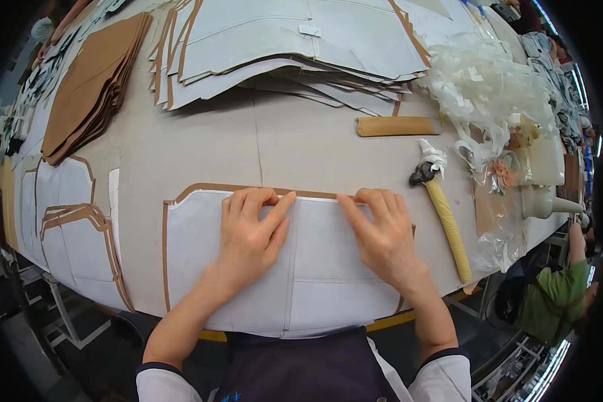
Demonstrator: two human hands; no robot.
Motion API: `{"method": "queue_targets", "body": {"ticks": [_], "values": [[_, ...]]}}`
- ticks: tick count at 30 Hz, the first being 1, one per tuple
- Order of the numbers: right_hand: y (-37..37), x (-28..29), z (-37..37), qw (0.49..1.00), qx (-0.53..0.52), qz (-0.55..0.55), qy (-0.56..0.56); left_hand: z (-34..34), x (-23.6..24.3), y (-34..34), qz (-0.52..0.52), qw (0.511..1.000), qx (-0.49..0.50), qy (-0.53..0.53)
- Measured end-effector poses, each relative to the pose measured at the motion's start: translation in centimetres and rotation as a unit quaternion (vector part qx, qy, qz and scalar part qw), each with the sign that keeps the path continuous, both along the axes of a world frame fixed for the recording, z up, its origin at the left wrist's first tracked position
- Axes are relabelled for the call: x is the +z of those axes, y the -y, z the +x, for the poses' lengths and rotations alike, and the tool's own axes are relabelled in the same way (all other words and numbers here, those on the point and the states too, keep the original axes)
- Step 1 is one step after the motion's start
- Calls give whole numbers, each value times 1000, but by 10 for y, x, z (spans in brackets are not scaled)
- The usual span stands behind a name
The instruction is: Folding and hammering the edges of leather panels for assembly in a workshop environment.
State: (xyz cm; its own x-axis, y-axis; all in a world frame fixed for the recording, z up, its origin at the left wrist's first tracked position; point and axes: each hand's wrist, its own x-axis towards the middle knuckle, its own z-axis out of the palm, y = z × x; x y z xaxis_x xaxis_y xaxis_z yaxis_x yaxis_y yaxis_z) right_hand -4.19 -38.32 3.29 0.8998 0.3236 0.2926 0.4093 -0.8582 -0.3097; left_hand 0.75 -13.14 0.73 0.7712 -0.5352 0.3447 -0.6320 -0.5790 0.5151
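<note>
A white sheet-like panel (261, 295) with stitched seams and brown edging lies flat before me, its near side at the table edge. On its far edge my left hand (253, 231) has curled fingers gripping the brown border, left of the middle seam. My right hand (385, 234) grips the same border farther right, its index fingertip pointing toward the left one. A narrow gap separates the two index fingertips. Both hands' fingertips are partly hidden at the edge. Beyond the right hand lies a hammer (447, 224) with a yellow-wrapped handle and a dark head, a white wrap beside it.
Large white panels (261, 40) are stacked at the back. Brown sheets (94, 84) form a pile at the left, with smaller brown-edged panels (80, 248) nearer. A tan strip (396, 126), crumpled translucent plastic (489, 87) and a pale bottle (543, 203) lie right. Other people work nearby.
</note>
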Motion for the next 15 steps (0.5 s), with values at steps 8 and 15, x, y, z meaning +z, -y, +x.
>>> {"method": "queue_targets", "body": {"ticks": [8, 15], "values": [[-16, -6, 20, 996, 83, 5, -23, -4, -2, 5, 43, 999, 17, 18], [-19, -12, 25, 997, 78, -11, 1, -8, 0, 14, 52, 997, 51, 0]]}}
